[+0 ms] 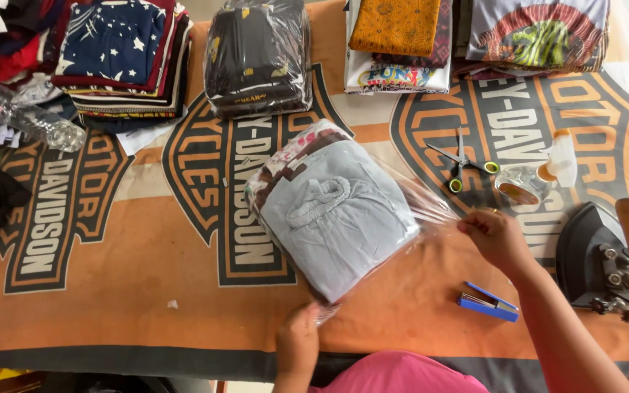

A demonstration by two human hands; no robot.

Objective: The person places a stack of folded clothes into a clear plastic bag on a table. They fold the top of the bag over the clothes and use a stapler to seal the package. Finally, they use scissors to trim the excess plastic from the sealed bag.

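Observation:
A folded grey garment with a patterned piece under it lies inside a clear plastic bag in the middle of the orange printed cloth. My left hand pinches the bag's near corner. My right hand grips the bag's open right edge, fingers closed on the plastic. A blue stapler lies just below my right wrist.
Scissors, a tape roll and a small bottle lie right of the bag. A black iron stands at the right edge. Stacks of folded clothes, a bagged bundle and a plastic bottle line the far side.

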